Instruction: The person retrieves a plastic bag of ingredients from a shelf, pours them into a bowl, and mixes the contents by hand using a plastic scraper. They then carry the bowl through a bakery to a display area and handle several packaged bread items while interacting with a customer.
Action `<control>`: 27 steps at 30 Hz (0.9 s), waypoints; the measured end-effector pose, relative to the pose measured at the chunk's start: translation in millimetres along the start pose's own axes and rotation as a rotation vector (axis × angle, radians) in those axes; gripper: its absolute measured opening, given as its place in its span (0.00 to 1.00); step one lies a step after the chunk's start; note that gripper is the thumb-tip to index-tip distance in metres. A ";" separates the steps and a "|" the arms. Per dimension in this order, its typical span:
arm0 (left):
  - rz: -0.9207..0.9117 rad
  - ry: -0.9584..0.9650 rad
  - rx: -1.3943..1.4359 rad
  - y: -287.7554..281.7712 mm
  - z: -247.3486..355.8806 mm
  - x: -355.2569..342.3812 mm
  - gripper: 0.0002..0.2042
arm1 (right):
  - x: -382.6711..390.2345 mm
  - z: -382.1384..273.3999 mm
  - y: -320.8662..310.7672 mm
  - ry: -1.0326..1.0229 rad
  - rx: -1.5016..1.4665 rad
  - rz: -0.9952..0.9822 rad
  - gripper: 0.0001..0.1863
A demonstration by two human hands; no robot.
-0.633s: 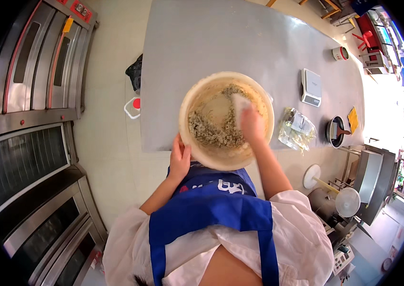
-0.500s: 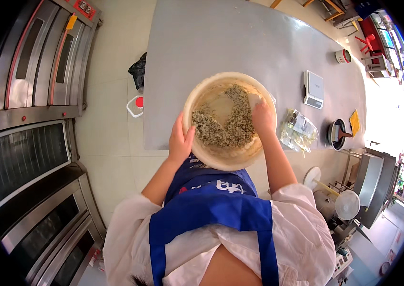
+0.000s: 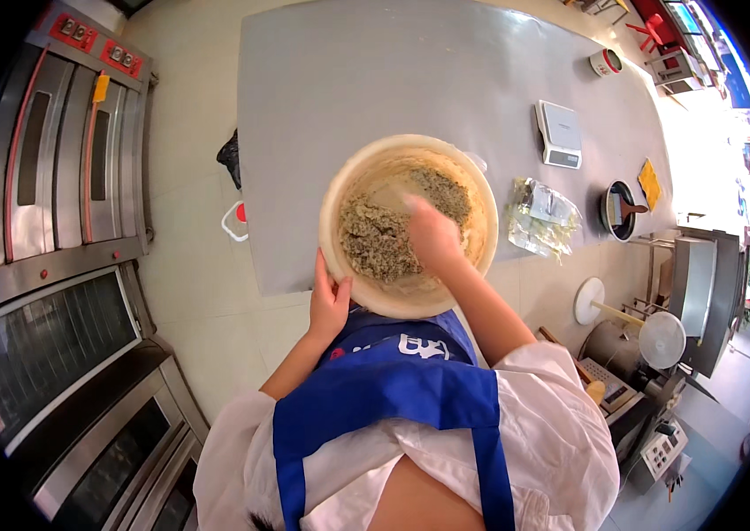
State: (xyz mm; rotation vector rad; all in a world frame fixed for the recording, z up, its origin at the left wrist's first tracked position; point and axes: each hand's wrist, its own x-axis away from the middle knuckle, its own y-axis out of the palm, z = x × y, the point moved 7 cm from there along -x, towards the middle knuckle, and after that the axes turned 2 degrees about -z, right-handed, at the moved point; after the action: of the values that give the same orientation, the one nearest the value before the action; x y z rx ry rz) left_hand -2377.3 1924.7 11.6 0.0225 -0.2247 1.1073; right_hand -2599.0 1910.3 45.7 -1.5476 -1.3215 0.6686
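A big cream-coloured bowl (image 3: 337, 190) tilts toward me at the table's near edge. Inside lies a crumbly, grey-green speckled mixture (image 3: 373, 237), with pale smears up the walls. My left hand (image 3: 329, 301) grips the bowl's lower left rim, thumb apart from the fingers. Over the middle of the mixture, my right hand (image 3: 434, 237) is closed and slightly blurred by motion. It grips what looks like a flat, pale scraper, mostly hidden by the hand and hard to tell from the bowl's pale bottom.
On the steel table (image 3: 331, 80) are a kitchen scale (image 3: 559, 133), a clear plastic bag (image 3: 543, 217), a dark bowl (image 3: 618, 211) with a brown-handled tool, a yellow cloth (image 3: 649, 183) and a tin (image 3: 606, 62). Ovens (image 3: 65, 159) line the left side.
My right hand has moved from the bowl's right wall leftward over the mixture. The mixture has shifted in the bowl. My left hand stays at the rim, and the view has moved slightly.
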 end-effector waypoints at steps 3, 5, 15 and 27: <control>0.039 0.011 -0.118 -2.3 4.1 -4.8 0.31 | 29.3 69.0 -27.3 0.311 -0.016 0.075 0.15; 0.074 0.050 -0.178 -2.7 9.6 -22.2 0.30 | 33.9 87.6 -30.2 0.392 0.089 0.039 0.16; 0.097 -0.037 -0.018 -0.6 -8.7 -42.1 0.27 | -31.2 99.0 10.5 0.352 0.070 -0.071 0.13; -0.172 -0.179 0.107 4.3 -10.8 -9.9 0.28 | 41.1 53.1 -23.5 0.498 -0.114 -0.016 0.12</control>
State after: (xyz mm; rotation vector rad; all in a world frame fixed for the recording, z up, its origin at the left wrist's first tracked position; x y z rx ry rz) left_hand -2383.5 1919.2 -1.3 0.2334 -0.3171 0.9454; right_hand -2644.1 1964.8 53.3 -1.6560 -1.0035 0.1755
